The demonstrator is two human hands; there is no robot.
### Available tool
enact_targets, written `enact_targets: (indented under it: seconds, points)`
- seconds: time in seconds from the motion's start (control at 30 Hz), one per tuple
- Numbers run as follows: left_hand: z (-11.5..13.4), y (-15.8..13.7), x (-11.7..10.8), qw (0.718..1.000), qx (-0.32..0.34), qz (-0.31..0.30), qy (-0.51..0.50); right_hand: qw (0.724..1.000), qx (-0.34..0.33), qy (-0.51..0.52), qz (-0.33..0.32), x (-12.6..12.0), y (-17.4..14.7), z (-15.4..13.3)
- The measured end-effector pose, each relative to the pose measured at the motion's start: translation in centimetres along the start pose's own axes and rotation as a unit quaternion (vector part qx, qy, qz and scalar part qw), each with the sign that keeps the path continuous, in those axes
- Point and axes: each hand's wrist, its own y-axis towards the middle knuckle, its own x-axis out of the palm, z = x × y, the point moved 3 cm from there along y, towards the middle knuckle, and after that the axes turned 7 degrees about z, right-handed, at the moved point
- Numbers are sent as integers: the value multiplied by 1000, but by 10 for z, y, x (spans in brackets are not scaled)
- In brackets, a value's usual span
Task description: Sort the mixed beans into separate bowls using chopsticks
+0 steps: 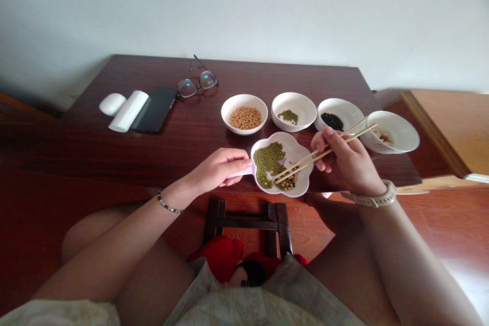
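My left hand (225, 167) is closed round the handle of a white flower-shaped bowl (304, 183) at the table's front edge. Inside it lie many green mung beans (269, 158), with yellow soybeans and a few dark beans toward the lower right. My right hand (346, 155) grips a pair of wooden chopsticks (324, 153), whose tips reach down among the beans. Whether a bean is pinched between the tips is too small to tell.
Behind stand a bowl of soybeans (244, 101), one with mung beans (294, 99), one with black beans (340, 104) and one with reddish-white pieces (405, 135). Glasses (197, 84), a dark phone (156, 109), a white cylinder (129, 111) and a white rounded object (112, 104) lie left.
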Motion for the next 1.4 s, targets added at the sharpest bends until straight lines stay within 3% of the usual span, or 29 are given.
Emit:
enact_targets:
  seconds: [0.5,0.87,1.07,1.2,1.4]
  points:
    - [-5,0,0,1000,-9,9,-15,993,-29,77,89,-19,10,-3]
    - [-4,-1,-1,1000,-6,12,-15,985,-47,125,113,-24,12,-11]
    - [-2,-1,-1,1000,-13,13,1,932,-116,222,263,-49,22,-30]
    - [-1,-1,-1,1000,-14,11,7,892,-204,172,365,-75,29,-36]
    - [-3,0,0,1000,-7,10,-3,851,-249,41,461,-93,29,-33]
